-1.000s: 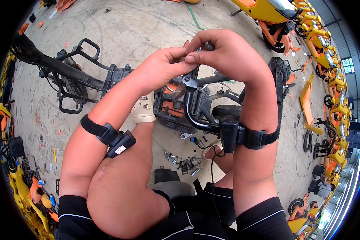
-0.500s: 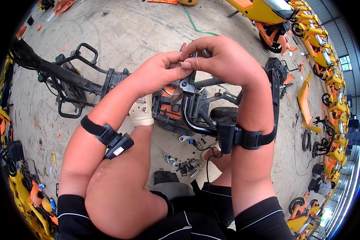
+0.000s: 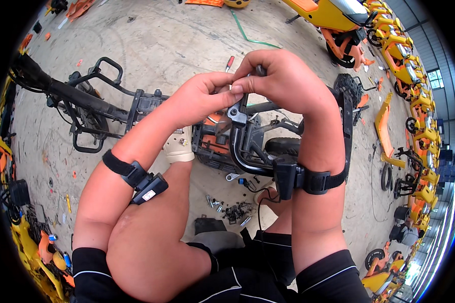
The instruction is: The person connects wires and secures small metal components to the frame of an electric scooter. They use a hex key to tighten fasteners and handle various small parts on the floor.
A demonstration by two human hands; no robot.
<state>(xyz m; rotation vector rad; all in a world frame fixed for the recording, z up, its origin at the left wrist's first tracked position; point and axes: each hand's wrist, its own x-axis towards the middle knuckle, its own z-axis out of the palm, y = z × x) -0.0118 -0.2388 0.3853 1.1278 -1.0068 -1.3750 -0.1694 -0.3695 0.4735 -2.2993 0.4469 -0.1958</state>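
Observation:
Above the black frame [image 3: 247, 156] of a stripped scooter, my hands meet with fingertips nearly touching. My left hand [image 3: 199, 98] is closed in a pinch beside the upper end of a curved black tube [image 3: 236, 134]. My right hand [image 3: 280, 83] arches over from the right, thumb and fingers closed at the same spot. A dark rounded end [image 3: 261, 70] shows between its fingers. What either hand pinches is hidden. Just beyond the fingertips is a red-handled tool [image 3: 230, 62]. Orange parts [image 3: 215, 144] show inside the frame below.
Loose bolts [image 3: 237, 212] and small metal sockets [image 3: 213, 203] lie on the concrete floor near my feet. The frame's long black tube [image 3: 86, 96] stretches left. Yellow scooters [image 3: 419, 111] line the right side. A yellow panel [image 3: 387, 131] lies nearer, beside a black ring [image 3: 387, 177].
Both hands have shifted slightly downward in the picture and stay pinched together. More of the red-handled tool shows beyond the fingers.

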